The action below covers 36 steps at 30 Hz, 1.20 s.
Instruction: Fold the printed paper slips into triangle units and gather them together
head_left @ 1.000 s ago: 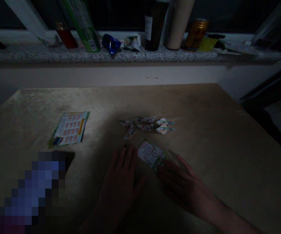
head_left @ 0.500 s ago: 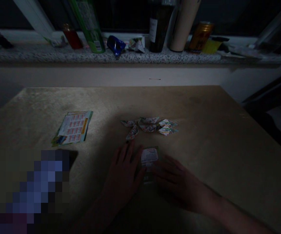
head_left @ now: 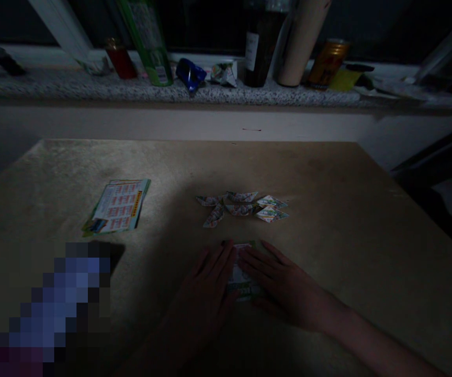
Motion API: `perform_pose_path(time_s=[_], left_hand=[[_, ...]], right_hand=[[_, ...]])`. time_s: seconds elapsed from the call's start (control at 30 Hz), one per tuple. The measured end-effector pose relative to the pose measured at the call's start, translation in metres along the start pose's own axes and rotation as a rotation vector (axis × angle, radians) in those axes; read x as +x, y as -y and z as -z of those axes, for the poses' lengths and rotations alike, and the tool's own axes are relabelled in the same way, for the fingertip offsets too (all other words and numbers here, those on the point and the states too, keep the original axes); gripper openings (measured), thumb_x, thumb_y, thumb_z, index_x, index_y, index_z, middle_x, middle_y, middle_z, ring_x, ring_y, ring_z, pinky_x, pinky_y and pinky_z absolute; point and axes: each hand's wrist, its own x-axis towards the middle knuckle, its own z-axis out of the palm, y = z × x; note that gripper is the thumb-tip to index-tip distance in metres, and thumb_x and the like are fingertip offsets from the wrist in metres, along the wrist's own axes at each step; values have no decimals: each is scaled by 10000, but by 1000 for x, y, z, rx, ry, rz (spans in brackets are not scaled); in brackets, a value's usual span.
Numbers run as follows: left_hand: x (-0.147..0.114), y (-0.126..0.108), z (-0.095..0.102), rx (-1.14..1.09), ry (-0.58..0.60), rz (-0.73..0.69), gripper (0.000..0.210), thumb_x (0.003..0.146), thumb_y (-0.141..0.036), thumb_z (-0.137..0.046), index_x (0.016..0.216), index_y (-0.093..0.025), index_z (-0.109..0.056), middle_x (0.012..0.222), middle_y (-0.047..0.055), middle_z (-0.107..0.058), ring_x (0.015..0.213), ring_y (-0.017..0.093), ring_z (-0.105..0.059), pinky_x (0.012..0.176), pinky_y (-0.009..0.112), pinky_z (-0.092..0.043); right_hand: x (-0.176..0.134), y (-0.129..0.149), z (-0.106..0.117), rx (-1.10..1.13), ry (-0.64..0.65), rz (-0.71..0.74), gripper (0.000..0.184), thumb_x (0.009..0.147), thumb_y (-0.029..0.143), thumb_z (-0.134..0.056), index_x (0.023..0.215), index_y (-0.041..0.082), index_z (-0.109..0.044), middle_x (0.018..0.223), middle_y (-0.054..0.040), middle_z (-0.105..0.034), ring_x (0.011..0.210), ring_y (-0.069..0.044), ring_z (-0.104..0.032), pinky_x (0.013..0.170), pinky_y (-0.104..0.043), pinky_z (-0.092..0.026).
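Note:
A printed sheet of paper (head_left: 241, 289) lies flat on the table near me, partly covered by both hands. My left hand (head_left: 206, 285) rests along its left side with fingers stretched out. From the right, my right hand (head_left: 284, 285) lies across the paper, its fingers extended and flat. Just beyond the hands is a group of several small folded paper boats (head_left: 239, 209), pointed at both ends. To the left lies a stack of printed calendar sheets (head_left: 118, 207).
A blurred-out bluish object (head_left: 65, 303) is at the lower left of the table (head_left: 328, 173). On the granite windowsill (head_left: 218, 97) stand a green bottle (head_left: 153, 52), a dark bottle (head_left: 255, 57), a gold can (head_left: 328, 63), a red jar (head_left: 121, 58) and a crumpled blue wrapper (head_left: 190, 74).
My right hand has moved forward and inward over the paper. My left hand has shifted right onto its left edge. The view has tilted slightly; the boats and stack stay put.

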Motion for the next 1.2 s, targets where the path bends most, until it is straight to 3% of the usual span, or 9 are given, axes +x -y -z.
perform_pose_path(time_s=[0.27,0.6,0.83,1.03,1.2], left_hand=[[0,3,7,12,15,37,591,912,-397,-435,1444,-211,-258,1504,89,-273,1350,289,-279,1080,519,-224],[1,7,3,79,35,32,529,945,-276,-364,1453,-251,-219,1513,39,-259,1358,280,-257,1064,542,-227],[1,11,2,56,15,7,495,944,-308,-382,1429,-296,-284,1506,37,-277,1356,298,-258,1068,578,-195],[1,13,6,-1,26,-12,526,932,-335,-412,1435,-280,-270,1504,51,-277,1365,300,-227,1077,589,-155],[-1,15,7,-36,40,-34,599,905,-439,-445,1443,-268,-247,1515,67,-244,1381,309,-179,1078,596,-137]], right_hand=[[0,0,-1,-51,-46,-134,696,859,313,-512,1454,145,-191,1510,-98,-235,1396,-224,-168,1143,-491,-137],[1,4,-4,-102,-57,-162,706,853,309,-512,1456,151,-181,1509,-81,-248,1399,-214,-156,1145,-469,-152],[-1,1,0,-55,-37,-120,798,833,418,-543,1464,139,-142,1513,-113,-222,1397,-240,-160,1142,-494,-115],[0,-3,3,-44,-95,-90,913,795,479,-584,1465,98,-94,1526,-146,-149,1407,-251,-92,1143,-488,-98],[8,-3,5,-35,-17,-84,920,795,557,-554,1468,117,-105,1523,-144,-165,1403,-243,-126,1150,-464,-57]])
